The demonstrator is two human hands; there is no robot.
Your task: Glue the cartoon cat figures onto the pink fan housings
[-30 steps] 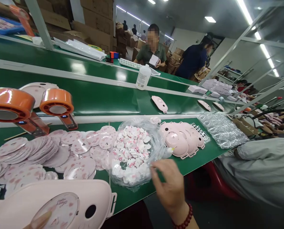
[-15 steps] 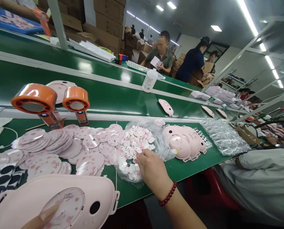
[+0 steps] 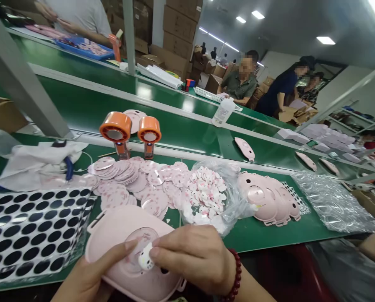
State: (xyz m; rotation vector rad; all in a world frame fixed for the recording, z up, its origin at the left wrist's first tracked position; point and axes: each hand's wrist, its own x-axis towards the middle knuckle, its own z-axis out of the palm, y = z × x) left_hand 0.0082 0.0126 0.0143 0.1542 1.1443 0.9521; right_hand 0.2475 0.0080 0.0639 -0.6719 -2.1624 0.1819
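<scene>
At the bench's [image 3: 269, 235] front edge, left hand [image 3: 89, 272] grips pink shell [image 3: 121, 226]; right hand [image 3: 192, 256] pinches charm [image 3: 145, 258] onto it, seemingly not seated.

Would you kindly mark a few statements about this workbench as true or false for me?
1. The right hand presses a small white cat-shaped piece against the pink shell. True.
2. The left hand hangs free, touching nothing. False: it holds the pink shell, thumb on top.
3. Two orange fans stand upright behind the spread of pink discs. True.
4. The plastic bottle lies on its side. False: it stands upright.
5. The bead bracelet is on the left wrist. False: it is on the right wrist.
</scene>
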